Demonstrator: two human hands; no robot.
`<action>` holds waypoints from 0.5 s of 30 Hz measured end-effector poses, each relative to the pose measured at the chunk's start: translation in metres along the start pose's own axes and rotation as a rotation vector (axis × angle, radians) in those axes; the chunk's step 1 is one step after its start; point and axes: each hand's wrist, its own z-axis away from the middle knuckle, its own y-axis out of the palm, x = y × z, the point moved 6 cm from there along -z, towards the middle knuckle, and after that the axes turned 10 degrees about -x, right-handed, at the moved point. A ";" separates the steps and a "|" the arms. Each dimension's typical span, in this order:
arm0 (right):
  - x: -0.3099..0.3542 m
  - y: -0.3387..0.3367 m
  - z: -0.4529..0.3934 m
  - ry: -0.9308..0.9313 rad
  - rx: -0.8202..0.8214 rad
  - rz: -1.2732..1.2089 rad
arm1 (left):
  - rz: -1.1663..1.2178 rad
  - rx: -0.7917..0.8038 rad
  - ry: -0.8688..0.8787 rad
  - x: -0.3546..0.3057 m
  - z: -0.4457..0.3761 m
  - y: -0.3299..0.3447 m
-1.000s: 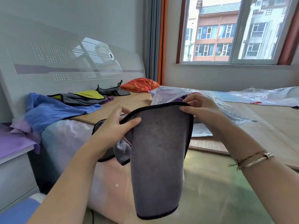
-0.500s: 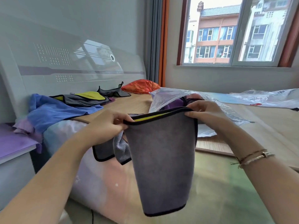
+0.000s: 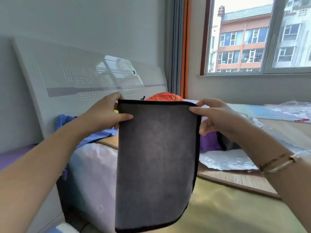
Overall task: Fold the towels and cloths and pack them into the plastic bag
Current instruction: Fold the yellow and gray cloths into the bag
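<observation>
Head view: I have both hands up in front of me, holding the grey cloth (image 3: 156, 162) by its top corners so it hangs flat and upright over the near edge of the bed (image 3: 94, 165). My left hand (image 3: 102, 113) pinches the upper left corner, thumb laid across the front face, fingers curled behind. My right hand (image 3: 213, 115) pinches the upper right corner the same way, thumb on the front and the other fingers tucked behind the black-trimmed edge. A bracelet (image 3: 279, 163) sits on my right wrist.

The cloth's lower end has rounded corners and hangs free, touching nothing I can see.

Behind it, the bag (image 3: 227, 160) lies crumpled on the bed to the right, with a purple cloth (image 3: 209, 142) at its mouth; how far inside that one sits I cannot tell. A blue cloth (image 3: 99, 135) lies on the bed to the left, partly hidden by my left forearm. An orange cloth (image 3: 165, 96) shows just above the grey cloth's top edge, near the headboard (image 3: 80, 78). More plastic (image 3: 289, 109) lies at the far right, below the window (image 3: 257, 34).
</observation>
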 end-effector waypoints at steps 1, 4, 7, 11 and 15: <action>0.004 0.010 -0.017 0.039 0.039 0.008 | 0.040 0.033 -0.074 0.008 -0.012 0.001; 0.019 0.042 -0.065 0.130 0.157 -0.005 | 0.171 0.088 -0.242 0.022 -0.051 0.005; 0.049 0.059 -0.109 0.014 0.069 -0.130 | 0.189 -0.110 -0.084 0.016 -0.097 -0.018; 0.076 0.063 -0.132 -0.256 -0.031 -0.254 | 0.223 -0.312 0.166 -0.001 -0.118 -0.044; 0.036 0.067 -0.133 -0.277 0.007 -0.060 | 0.175 -0.157 0.141 0.038 -0.102 -0.015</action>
